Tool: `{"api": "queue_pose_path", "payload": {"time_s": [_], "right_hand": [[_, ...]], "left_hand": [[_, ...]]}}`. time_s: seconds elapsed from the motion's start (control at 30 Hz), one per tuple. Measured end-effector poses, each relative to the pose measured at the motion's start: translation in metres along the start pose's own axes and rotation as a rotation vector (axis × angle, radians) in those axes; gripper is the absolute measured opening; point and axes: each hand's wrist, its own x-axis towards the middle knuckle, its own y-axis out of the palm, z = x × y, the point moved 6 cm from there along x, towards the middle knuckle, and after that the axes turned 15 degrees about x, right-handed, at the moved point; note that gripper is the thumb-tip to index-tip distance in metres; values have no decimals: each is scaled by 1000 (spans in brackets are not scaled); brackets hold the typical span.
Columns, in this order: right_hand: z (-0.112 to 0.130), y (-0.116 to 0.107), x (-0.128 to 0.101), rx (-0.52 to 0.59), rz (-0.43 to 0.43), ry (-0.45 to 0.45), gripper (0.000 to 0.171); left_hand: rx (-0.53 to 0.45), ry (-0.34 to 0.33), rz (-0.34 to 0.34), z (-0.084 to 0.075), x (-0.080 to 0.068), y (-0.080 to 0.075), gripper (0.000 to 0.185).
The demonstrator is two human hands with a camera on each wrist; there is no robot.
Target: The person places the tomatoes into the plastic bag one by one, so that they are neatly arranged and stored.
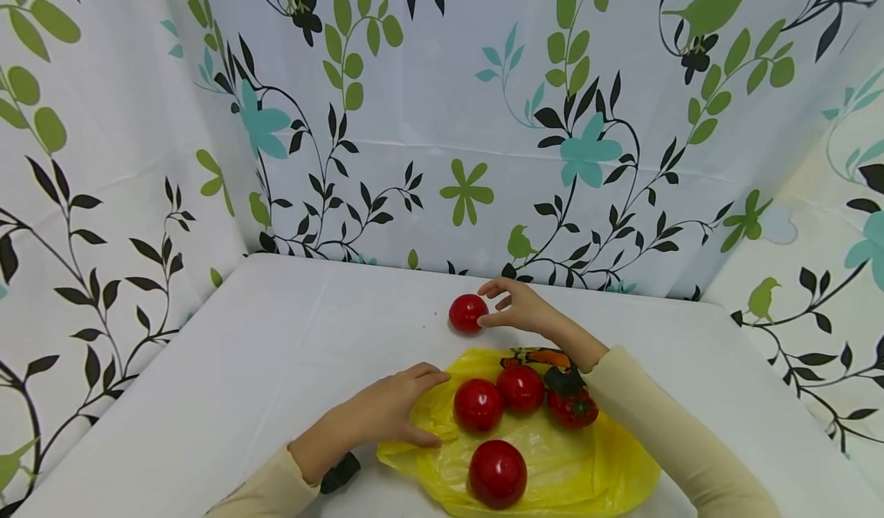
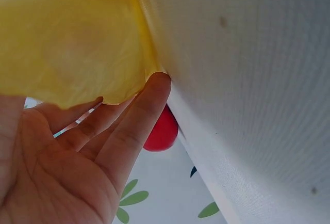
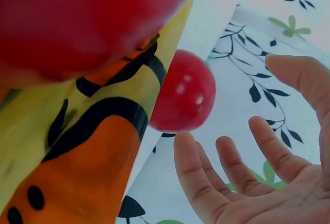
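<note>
My right hand (image 1: pixel 521 307) is beside a shiny red ball (image 1: pixel 468 314) at the far side of the table, its thumb and fingers spread. In the right wrist view a gap shows between the palm and that red ball (image 3: pixel 186 91). My left hand (image 1: pixel 394 407) rests at the left edge of a yellow plastic bag (image 1: pixel 552 464), fingers extended along it. The left wrist view shows those fingertips touching the yellow bag (image 2: pixel 67 38). Several red balls lie on the bag, one of them at the near side (image 1: pixel 497 473).
A red piece with a dark green top (image 1: pixel 572 407) lies on the bag's right part, near an orange and black print (image 1: pixel 539 358). A dark object (image 1: pixel 340 473) is beside my left wrist. Patterned curtains (image 1: pixel 414 119) enclose the white table (image 1: pixel 276 349).
</note>
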Motion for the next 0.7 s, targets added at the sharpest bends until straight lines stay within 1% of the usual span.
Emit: {"api": "queue_pose_path", "payload": {"time_s": [0.13, 0.3, 0.5, 0.6, 0.7], "right_hand": [[-3, -1, 11, -13, -6, 39, 54], [-2, 1, 23, -13, -14, 77, 56], [-10, 10, 31, -14, 13, 129, 53], [-11, 12, 33, -22, 30, 157, 53], [-11, 13, 35, -25, 60, 215, 56]], "left_hand": [[1, 2, 4, 2, 1, -1, 81], [-21, -13, 14, 3, 2, -1, 80], [-57, -29, 40, 1, 0, 4, 79], [-43, -23, 32, 0, 0, 4, 79], [-27, -14, 18, -1, 1, 2, 79]]}}
